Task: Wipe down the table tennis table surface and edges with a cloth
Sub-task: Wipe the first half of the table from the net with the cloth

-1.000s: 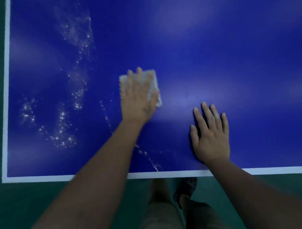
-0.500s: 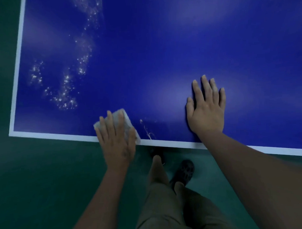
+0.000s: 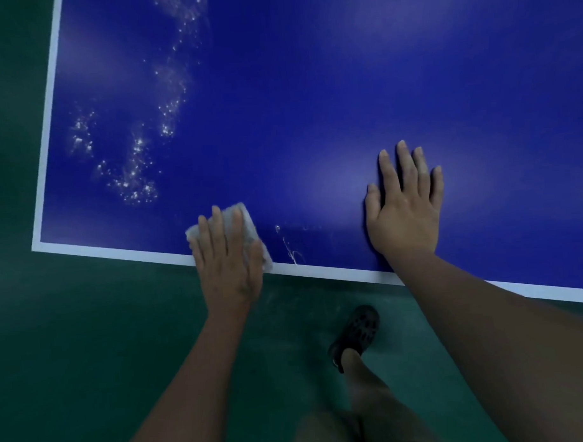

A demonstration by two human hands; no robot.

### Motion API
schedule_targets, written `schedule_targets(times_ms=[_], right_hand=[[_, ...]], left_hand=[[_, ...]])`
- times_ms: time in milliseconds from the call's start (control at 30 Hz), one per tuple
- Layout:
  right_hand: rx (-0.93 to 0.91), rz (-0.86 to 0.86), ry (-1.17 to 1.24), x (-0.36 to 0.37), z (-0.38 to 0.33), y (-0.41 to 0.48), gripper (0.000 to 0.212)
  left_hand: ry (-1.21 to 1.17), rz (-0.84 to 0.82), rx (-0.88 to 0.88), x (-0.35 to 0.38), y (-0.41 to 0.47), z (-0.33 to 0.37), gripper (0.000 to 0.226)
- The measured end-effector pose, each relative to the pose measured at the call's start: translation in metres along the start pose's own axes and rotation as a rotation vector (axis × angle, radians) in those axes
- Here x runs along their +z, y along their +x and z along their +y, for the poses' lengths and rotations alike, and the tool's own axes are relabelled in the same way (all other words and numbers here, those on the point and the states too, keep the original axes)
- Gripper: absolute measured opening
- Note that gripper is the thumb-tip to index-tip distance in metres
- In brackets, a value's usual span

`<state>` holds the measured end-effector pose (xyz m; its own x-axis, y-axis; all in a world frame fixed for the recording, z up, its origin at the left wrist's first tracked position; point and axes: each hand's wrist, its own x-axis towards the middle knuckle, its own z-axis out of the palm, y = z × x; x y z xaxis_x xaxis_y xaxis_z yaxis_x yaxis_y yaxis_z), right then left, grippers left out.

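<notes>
A blue table tennis table (image 3: pixel 312 88) with a white border line fills the upper part of the view. My left hand (image 3: pixel 227 256) lies flat on a folded white cloth (image 3: pixel 249 222) and presses it onto the table at the near white edge (image 3: pixel 119 251). Most of the cloth is hidden under the hand. My right hand (image 3: pixel 403 210) rests flat on the blue surface to the right, fingers straight and spread. Water droplets (image 3: pixel 133 173) glisten on the surface at the left, and a thin wet streak (image 3: pixel 291 250) lies between my hands.
The table's near left corner (image 3: pixel 36 246) is in view. Dark green floor (image 3: pixel 90 360) lies below and to the left of the table. My leg and a dark perforated shoe (image 3: pixel 355 334) stand under the near edge.
My left hand has dragged the cloth from the middle of the surface back to the near edge. My right hand stays flat in place. The view has shifted to the left.
</notes>
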<state>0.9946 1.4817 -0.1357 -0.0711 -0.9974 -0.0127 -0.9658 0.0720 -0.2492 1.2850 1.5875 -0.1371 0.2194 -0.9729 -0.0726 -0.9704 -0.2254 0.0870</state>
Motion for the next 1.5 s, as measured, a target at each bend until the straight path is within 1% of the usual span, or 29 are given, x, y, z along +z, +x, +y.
schedule_targets(times_ms=[67,100,233,267,300,367,433,500,567,633,667,733,767,833,933,967,1000,1033,1067,1133,1200,1233,1300,1333,1400,1500], right_hand=[[-0.001,0.001,0.001,-0.001,0.000,0.000,0.061],[-0.002,-0.004,-0.002,-0.001,0.000,0.000,0.061],[0.008,-0.016,-0.032,0.001,0.000,0.000,0.062],[0.008,-0.014,-0.033,0.001,0.000,0.000,0.062],[0.005,-0.012,-0.030,0.001,0.000,0.000,0.062],[0.002,-0.008,-0.027,0.001,0.000,0.001,0.061],[0.003,-0.010,-0.028,0.001,0.000,0.001,0.061],[0.009,-0.010,-0.033,0.001,-0.001,0.001,0.061],[0.011,-0.013,-0.034,0.000,-0.001,0.001,0.062],[0.009,-0.022,-0.039,-0.001,-0.001,0.002,0.062],[0.008,-0.028,-0.041,-0.001,-0.001,0.002,0.062],[0.006,-0.034,-0.039,-0.001,0.000,0.002,0.062],[0.004,-0.031,-0.037,-0.001,0.000,0.002,0.062],[0.002,-0.027,-0.035,-0.001,-0.001,0.002,0.062],[0.007,-0.036,-0.029,-0.003,-0.001,0.002,0.062],[0.007,-0.041,-0.027,-0.004,-0.001,0.002,0.062],[0.008,-0.045,-0.026,-0.005,-0.001,0.002,0.062],[0.010,-0.047,-0.028,-0.005,-0.001,0.002,0.062],[0.010,-0.048,-0.032,-0.005,-0.002,0.002,0.062],[0.010,-0.048,-0.037,-0.004,-0.002,0.002,0.062],[0.008,-0.046,-0.030,-0.004,-0.001,0.002,0.062],[0.005,-0.041,-0.031,-0.004,0.000,0.002,0.062],[-0.001,-0.033,-0.032,-0.004,0.000,0.001,0.062],[-0.004,-0.033,-0.027,-0.004,0.000,0.001,0.062],[-0.005,-0.030,-0.028,-0.003,-0.002,0.000,0.062],[-0.005,-0.020,-0.031,-0.004,-0.001,0.001,0.062]], left_hand=[[-0.025,-0.038,-0.006,-0.001,-0.012,-0.005,0.066],[-0.040,-0.044,-0.039,-0.003,-0.006,-0.004,0.066],[-0.176,-0.018,-0.361,-0.008,0.052,0.031,0.070],[-0.205,-0.012,-0.405,-0.008,0.068,0.044,0.070],[-0.218,-0.008,-0.412,-0.007,0.080,0.058,0.070],[-0.208,-0.007,-0.336,-0.003,0.092,0.090,0.068],[-0.178,0.011,-0.202,0.002,0.086,0.122,0.067],[-0.173,0.020,-0.058,0.009,0.063,0.143,0.067],[-0.144,0.009,0.100,0.016,0.026,0.141,0.068],[-0.096,-0.017,0.253,0.018,-0.010,0.115,0.068],[-0.082,-0.036,0.298,0.018,-0.024,0.095,0.068],[-0.059,-0.071,0.317,0.013,-0.038,0.055,0.067],[-0.046,-0.073,0.290,0.010,-0.036,0.039,0.066],[-0.024,-0.051,0.164,0.003,-0.019,0.026,0.064],[-0.084,-0.016,-0.128,-0.003,0.024,0.059,0.065],[-0.120,-0.010,-0.200,-0.004,0.035,0.078,0.065],[-0.145,-0.007,-0.233,-0.002,0.042,0.096,0.066],[-0.154,-0.003,-0.219,0.002,0.044,0.113,0.066],[-0.145,0.001,-0.166,0.005,0.041,0.126,0.066],[-0.111,0.008,0.023,0.011,0.019,0.138,0.066],[-0.073,-0.010,0.221,0.012,-0.011,0.126,0.067],[-0.058,-0.027,0.283,0.013,-0.022,0.111,0.067],[-0.042,-0.044,0.307,0.011,-0.030,0.072,0.067],[-0.027,-0.043,0.272,0.009,-0.025,0.050,0.066],[-0.001,-0.017,0.132,0.003,0.001,0.014,0.063],[-0.032,0.020,-0.147,-0.003,0.055,0.001,0.062]])
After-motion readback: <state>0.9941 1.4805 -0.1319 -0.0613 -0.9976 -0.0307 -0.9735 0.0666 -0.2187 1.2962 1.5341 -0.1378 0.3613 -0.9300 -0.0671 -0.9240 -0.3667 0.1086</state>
